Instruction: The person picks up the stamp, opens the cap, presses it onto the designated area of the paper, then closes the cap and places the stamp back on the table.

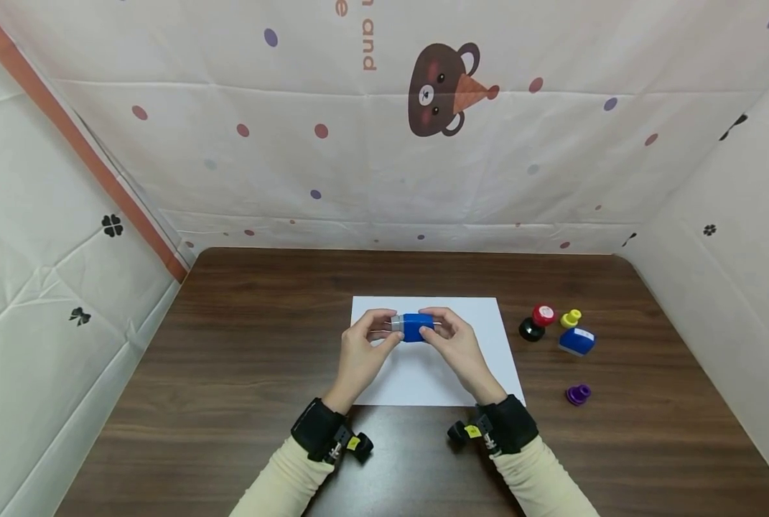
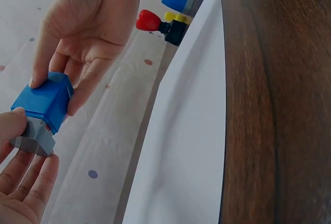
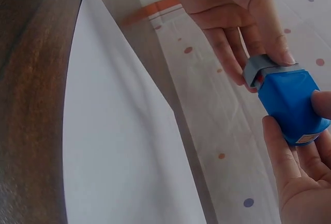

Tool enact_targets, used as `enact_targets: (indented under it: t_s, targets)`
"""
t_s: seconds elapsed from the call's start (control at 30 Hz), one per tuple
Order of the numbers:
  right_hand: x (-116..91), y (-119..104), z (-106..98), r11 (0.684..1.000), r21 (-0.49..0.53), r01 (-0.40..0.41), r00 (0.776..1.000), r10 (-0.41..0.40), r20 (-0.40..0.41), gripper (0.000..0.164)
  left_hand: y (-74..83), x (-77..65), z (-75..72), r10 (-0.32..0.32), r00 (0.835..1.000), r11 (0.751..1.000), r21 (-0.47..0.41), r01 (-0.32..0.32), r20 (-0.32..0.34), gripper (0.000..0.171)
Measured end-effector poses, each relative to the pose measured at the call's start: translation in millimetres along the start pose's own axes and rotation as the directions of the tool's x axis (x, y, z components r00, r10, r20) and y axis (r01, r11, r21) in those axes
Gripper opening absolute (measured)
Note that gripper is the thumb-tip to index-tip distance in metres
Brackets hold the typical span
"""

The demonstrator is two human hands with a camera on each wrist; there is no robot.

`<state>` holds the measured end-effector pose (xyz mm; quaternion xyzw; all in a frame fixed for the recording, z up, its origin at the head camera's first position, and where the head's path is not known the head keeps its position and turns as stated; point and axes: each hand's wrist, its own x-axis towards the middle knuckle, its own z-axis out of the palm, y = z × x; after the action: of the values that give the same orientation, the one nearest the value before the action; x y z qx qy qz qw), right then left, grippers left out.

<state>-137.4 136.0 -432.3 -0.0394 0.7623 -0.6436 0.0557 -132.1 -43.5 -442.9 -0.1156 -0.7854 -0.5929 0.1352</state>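
Both hands hold a blue stamp (image 1: 415,327) with a grey cap, raised over a white sheet of paper (image 1: 416,380). My left hand (image 1: 360,357) pinches the grey cap (image 2: 35,137) between thumb and fingers. On the other side, my right hand (image 1: 462,353) grips the blue body with its thumb and fingers. In the right wrist view the stamp lies sideways, and a small label (image 3: 308,138) shows on the end of its blue body. A little red shows at the seam where cap and body meet.
Right of the paper stand a red-and-black stamp (image 1: 533,330), a small yellow stamp (image 1: 570,319) and another blue stamp (image 1: 576,342). A small purple stamp (image 1: 578,394) sits nearer the front. Patterned cloth (image 1: 261,172) walls in the brown wooden table (image 1: 255,373).
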Motion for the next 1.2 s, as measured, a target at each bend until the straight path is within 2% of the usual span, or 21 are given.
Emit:
enact_targets:
  t_s: [0.27, 0.53, 0.9, 1.03, 1.2]
  targets:
    - [-2.5, 0.3, 1.0, 1.0, 0.017, -0.008, 1.0, 0.008, 0.0, 0.033, 0.3, -0.1, 2.2, 0.018, 1.0, 1.0, -0.026, -0.017, 0.016, 0.03]
    - [-5.6, -0.4, 3.3, 0.999, 0.04, -0.003, 1.0, 0.003, -0.002, 0.032, 2.2, -1.5, 3.4, 0.003, 0.999, 0.999, -0.047, -0.002, 0.039, 0.029]
    - [-9.1, -1.7, 6.9, 0.997, 0.075, 0.01, 1.0, -0.009, -0.009, 0.031, 4.1, -3.9, 3.7, 0.026, 0.999, 0.999, -0.049, -0.024, 0.027, 0.029]
    - [-8.4, -1.5, 6.3, 0.999, 0.044, 0.018, 1.0, -0.018, -0.001, 0.032, 3.9, -4.0, 3.2, 0.033, 0.999, 0.999, -0.035, -0.032, 0.029, 0.029]
    - [-6.0, -0.9, 3.9, 0.996, -0.054, 0.067, 0.998, -0.067, 0.005, 0.033, 2.5, -2.4, 1.9, 0.063, 0.997, 0.998, -0.008, -0.063, 0.046, 0.03]
